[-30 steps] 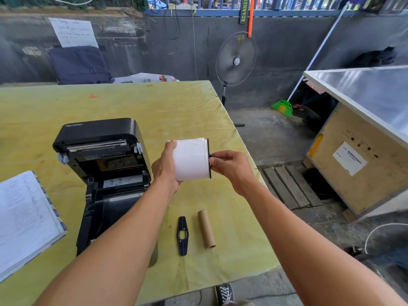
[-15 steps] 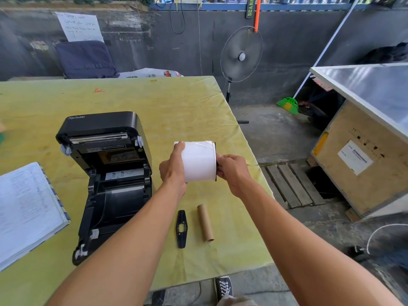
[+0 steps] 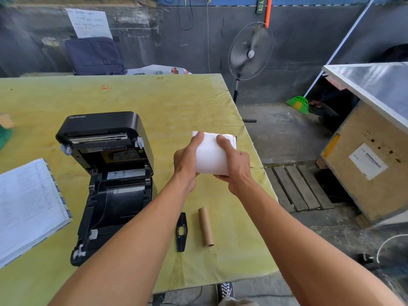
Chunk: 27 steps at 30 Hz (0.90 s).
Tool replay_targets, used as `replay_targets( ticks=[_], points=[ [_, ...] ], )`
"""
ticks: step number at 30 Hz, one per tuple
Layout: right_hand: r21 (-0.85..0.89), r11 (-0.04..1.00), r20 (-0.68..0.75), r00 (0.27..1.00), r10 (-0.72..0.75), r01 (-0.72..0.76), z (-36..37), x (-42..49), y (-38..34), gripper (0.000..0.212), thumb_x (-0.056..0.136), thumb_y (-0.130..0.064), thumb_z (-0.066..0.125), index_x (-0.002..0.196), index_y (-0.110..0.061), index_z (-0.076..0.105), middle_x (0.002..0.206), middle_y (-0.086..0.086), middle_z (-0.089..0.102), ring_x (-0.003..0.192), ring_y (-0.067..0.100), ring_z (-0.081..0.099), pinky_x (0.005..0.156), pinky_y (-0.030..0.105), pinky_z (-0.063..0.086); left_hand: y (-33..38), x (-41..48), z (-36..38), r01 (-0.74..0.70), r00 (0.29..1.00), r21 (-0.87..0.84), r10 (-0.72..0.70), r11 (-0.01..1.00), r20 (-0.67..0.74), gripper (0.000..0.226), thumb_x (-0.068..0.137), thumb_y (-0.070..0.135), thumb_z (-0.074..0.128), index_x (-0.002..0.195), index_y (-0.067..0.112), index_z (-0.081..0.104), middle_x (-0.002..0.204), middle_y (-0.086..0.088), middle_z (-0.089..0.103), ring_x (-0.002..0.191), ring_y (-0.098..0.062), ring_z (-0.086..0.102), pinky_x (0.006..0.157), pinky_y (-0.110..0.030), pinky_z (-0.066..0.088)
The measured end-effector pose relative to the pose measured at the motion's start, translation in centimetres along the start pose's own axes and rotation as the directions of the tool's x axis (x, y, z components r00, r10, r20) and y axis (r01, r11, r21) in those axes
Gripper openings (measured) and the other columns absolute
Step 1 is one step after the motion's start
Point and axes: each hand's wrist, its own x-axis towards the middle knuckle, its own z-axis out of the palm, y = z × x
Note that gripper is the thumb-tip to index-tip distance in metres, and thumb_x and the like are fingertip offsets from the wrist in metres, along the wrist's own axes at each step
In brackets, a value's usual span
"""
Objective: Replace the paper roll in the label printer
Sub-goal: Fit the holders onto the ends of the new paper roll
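Cardboard core [image 3: 206, 227]: the spent tube is laid on the yellow-green surface [image 3: 176, 102] nearest the viewer, with a flat black spindle piece [image 3: 181, 231] just beside it on its left.
Label printer [image 3: 110, 173]: left of the hands, lid raised, roll bay empty.
New paper roll [image 3: 212, 156]: white, held in the air above the surface, right of the printer and not yet inside it.
Left hand [image 3: 186, 161]: fingers clamped on the roll's left side.
Right hand [image 3: 237, 166]: fingers wrapped over the roll's top and right side.
Change: 0.5 s ago the right hand was pinched at the roll's end face; now it is laid over the top.
Meaning: the end fitting appears finished, so lowering into the bay is judged to be next.
Beyond: 1 standing fan [image 3: 250, 51].
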Motion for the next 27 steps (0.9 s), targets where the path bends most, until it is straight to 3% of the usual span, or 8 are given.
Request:
replay_targets(
  ticks=[7,11,12,14,16,19,23,27],
  points=[
    [0.032,0.999,0.082,0.996,-0.025,0.023,-0.2,1.3,-0.5,0.080,0.061,-0.061,0.074,0.122,-0.013,0.054,0.118,0.011,0.066,0.097,0.030,0.070,0.062,0.040,0.061,1.5,1.5,-2.7,0.083,0.994,-0.003,-0.082,0.997,0.072,0.061,0.072,0.075,0.050,0.092,0.019,0.064,0.076,0.002,0.071,0.083,-0.021,0.065,0.079,-0.043,0.042],
    [0.090,0.996,0.159,0.987,-0.006,-0.009,0.0,1.6,-0.4,0.081,0.059,-0.060,0.076,0.125,-0.018,0.054,0.122,0.012,0.066,0.102,0.033,0.069,0.065,0.043,0.059,-0.1,2.0,-4.5,0.131,0.981,0.209,-0.096,0.969,-0.169,0.031,0.094,0.039,0.048,0.091,0.012,0.062,0.104,-0.014,0.073,0.085,-0.024,0.066,0.084,-0.045,0.050],
    [0.096,0.995,0.174,0.985,-0.007,-0.010,0.1,1.6,-0.3,0.080,0.059,-0.060,0.076,0.125,-0.019,0.054,0.122,0.011,0.066,0.103,0.034,0.069,0.067,0.044,0.059,-1.0,2.0,-5.4,0.159,0.976,0.444,-0.072,0.882,-0.207,0.022,0.094,0.027,0.050,0.091,0.009,0.061,0.108,-0.018,0.071,0.084,-0.026,0.065,0.082,-0.044,0.054],
    [0.105,0.994,0.193,0.981,-0.013,-0.008,0.2,1.6,-0.3,0.077,0.059,-0.060,0.076,0.124,-0.022,0.056,0.122,0.011,0.067,0.103,0.034,0.069,0.071,0.048,0.060,-3.8,1.2,-7.3,0.137,0.990,0.856,-0.076,0.498,-0.115,0.021,0.090,0.016,0.058,0.105,0.002,0.059,0.112,-0.020,0.067,0.090,-0.030,0.065,0.079,-0.041,0.057],
    [0.116,0.993,0.194,0.981,-0.012,-0.010,0.3,1.5,-0.2,0.073,0.060,-0.059,0.075,0.122,-0.024,0.057,0.121,0.010,0.068,0.104,0.034,0.069,0.077,0.052,0.060,-6.7,-0.2,-8.7,0.078,0.978,0.984,-0.202,0.157,-0.045,0.051,0.083,0.018,0.071,0.124,0.001,0.046,0.117,-0.017,0.060,0.101,-0.031,0.061,0.080,-0.037,0.054],
    [0.125,0.992,0.185,0.983,-0.009,-0.014,0.2,1.3,0.0,0.071,0.062,-0.057,0.075,0.122,-0.024,0.058,0.123,0.010,0.068,0.107,0.035,0.068,0.077,0.051,0.060,-9.3,-1.4,-9.1,-0.021,0.985,0.996,-0.170,-0.091,0.005,0.066,0.080,0.019,0.076,0.130,-0.001,0.038,0.120,-0.020,0.058,0.107,-0.031,0.057,0.089,-0.037,0.052],
    [0.122,0.993,0.170,0.985,-0.014,-0.007,0.0,0.7,0.3,0.065,0.063,-0.057,0.075,0.118,-0.026,0.061,0.121,0.010,0.069,0.106,0.034,0.069,0.068,0.044,0.059,-9.5,-1.3,-9.4,-0.045,0.993,0.996,-0.114,-0.078,0.036,0.044,0.085,-0.001,0.062,0.125,-0.002,0.045,0.115,-0.018,0.063,0.100,-0.029,0.062,0.076,-0.033,0.052],
    [0.105,0.994,0.159,0.987,-0.023,0.007,-0.3,0.0,0.6,0.061,0.062,-0.057,0.075,0.114,-0.028,0.062,0.119,0.009,0.069,0.101,0.032,0.070,0.066,0.044,0.059,-8.2,-1.0,-9.8,-0.006,1.000,0.986,-0.027,0.165,0.011,0.017,0.088,-0.001,0.052,0.074,0.009,0.053,0.079,-0.006,0.058,0.064,-0.019,0.053,0.052,-0.034,0.046]
  ],
)
